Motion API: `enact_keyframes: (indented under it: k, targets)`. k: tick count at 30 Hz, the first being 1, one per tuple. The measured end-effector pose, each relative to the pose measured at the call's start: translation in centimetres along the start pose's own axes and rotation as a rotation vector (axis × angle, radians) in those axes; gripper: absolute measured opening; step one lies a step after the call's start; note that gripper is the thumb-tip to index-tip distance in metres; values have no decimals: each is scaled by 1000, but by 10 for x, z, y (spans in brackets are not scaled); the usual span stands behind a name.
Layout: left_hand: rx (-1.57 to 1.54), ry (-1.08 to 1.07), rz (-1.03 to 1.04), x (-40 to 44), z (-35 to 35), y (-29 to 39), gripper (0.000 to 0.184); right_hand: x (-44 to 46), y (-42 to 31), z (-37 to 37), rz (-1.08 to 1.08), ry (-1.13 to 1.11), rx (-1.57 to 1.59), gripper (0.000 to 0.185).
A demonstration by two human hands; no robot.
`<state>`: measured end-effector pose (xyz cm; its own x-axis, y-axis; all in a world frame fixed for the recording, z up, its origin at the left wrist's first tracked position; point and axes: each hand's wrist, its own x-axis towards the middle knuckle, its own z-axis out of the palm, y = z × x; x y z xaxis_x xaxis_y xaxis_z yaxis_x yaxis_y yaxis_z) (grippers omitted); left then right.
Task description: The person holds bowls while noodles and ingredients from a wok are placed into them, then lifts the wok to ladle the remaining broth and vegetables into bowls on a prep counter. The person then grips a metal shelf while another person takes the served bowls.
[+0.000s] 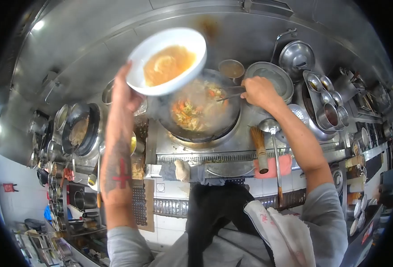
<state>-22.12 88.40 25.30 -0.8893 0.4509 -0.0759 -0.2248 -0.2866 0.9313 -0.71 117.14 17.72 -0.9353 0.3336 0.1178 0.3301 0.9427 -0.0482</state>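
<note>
My left hand (127,91) grips the rim of a white bowl (192,41), raised above the left back of a wok (233,116) and tilted. An orange-brown liquid (167,64) with a paler lump lies in the bowl. In the wok, steam rises from chopped food (192,111) with orange, yellow-green and pale pieces. Closed round the handle of metal tongs (228,97), my right hand (259,92) is at the wok's right side. The tong tips reach over the food; whether they pinch a piece cannot be made out.
Right of the wok are a ladle (270,125), a bamboo brush (259,149), a strainer (298,112) and a pink cloth (278,165). A pot (231,69) and a lid (297,55) stand behind. Another wok (78,129) sits at left. A folded grey cloth (192,172) lies on the front edge.
</note>
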Motion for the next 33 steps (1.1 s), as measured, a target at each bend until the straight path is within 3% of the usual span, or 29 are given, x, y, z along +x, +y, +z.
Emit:
enact_keyframes:
  k: [2,6,12,14,16,20,24,26,28,30,33]
  targets:
    - [-51,-146,38,15,-1,38,51,1,1,10,5,30,28,21]
    - [-99,-151,98,2,4,60,50,11,-1,38,44,47,-4,23]
    - [-107,4,81,-39,-57,-35,56,56,-1,122,93,-36,-51,21]
    - [-68,139,-40,-66,-78,-70,62,72,-7,134,86,-41,-83,18]
    - [-171,151,-106,-81,-118,-114,62,93,-18,142,25,-204,-156,19]
    - [-178,267,-182,-117,-156,-154,62,142,-35,203,37,-219,-150,20]
    - [-208,377,-249,-136,-176,-168,63,156,-28,241,200,-192,52,29]
    - [-230,316,-210,-136,-188,-171,62,156,-7,237,220,-131,120,31]
    - [-245,302,-191,-132,-191,-168,62,158,18,230,208,-261,489,31]
    - [-254,285,-174,-126,-190,-163,62,139,11,174,225,-175,736,27]
    - [-262,203,-125,-108,-186,-158,62,140,21,114,257,-124,722,25]
